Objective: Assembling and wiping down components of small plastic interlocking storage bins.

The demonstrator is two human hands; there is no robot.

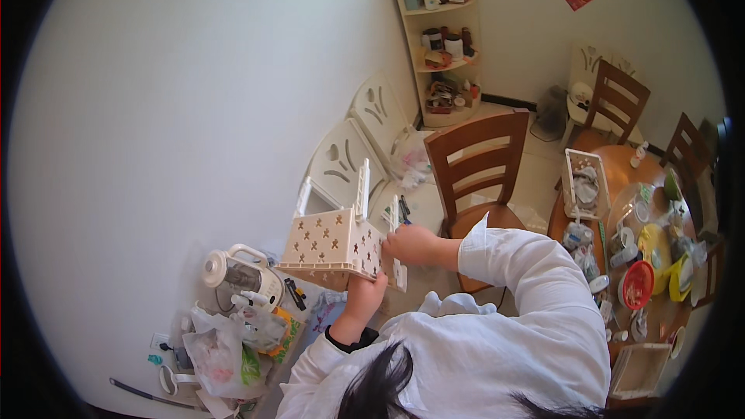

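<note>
A cream plastic storage rack (pixel 317 237) with flower-shaped cutouts is held up in front of me, tilted, its white posts sticking upward. My left hand (pixel 365 299) grips its lower near edge from below. At the rack's right side, my right hand (pixel 411 247) is closed against a white slotted post (pixel 394 213), which runs up past the fist. The fingertips of both hands are partly hidden by the plastic, and exactly how the post meets the rack cannot be made out.
To the left, a cluttered surface bears a white electric kettle (pixel 244 275) and plastic bags (pixel 217 353). White chairs (pixel 345 159) stand against the wall. A brown wooden chair (pixel 481 163) is just ahead. On the right, a round wooden table (pixel 617 161) holds a white basket (pixel 586 186) and a red bowl (pixel 638 285).
</note>
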